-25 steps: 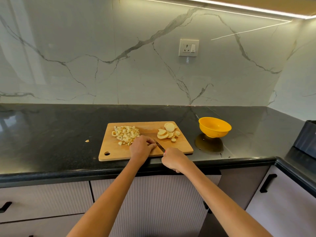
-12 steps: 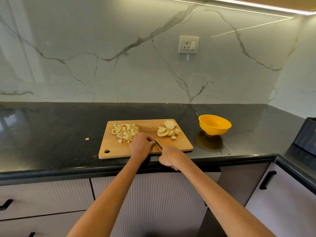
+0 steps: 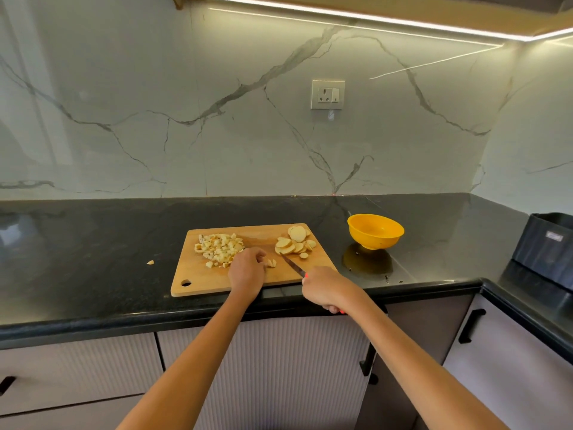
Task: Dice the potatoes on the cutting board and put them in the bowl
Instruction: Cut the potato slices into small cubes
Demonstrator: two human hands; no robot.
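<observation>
Head view has your right hand (image 3: 324, 287) clenched around the knife (image 3: 291, 264) handle at the near right corner of the wooden cutting board (image 3: 198, 274), the blade angled up and left over the board with its tip just short of the potato slices (image 3: 296, 242). Your left hand (image 3: 248, 271) rests on the board's near middle, fingers curled over a few cut potato pieces (image 3: 271, 263) just beside the blade; whether they pinch those pieces or only cover them you cannot tell. Left of that hand lies the heap of diced potato (image 3: 220, 247), taking up the board's far left part. The yellow bowl (image 3: 375, 231) stands on the black counter (image 3: 93, 259) to the right of the board, apart from it, and looks empty from this angle. One stray potato scrap (image 3: 150, 262) sits on the counter left of the board. A dark container (image 3: 545, 246) stands at the far right, well apart from the bowl. A wall socket (image 3: 327, 94) is set in the marble backsplash above.
</observation>
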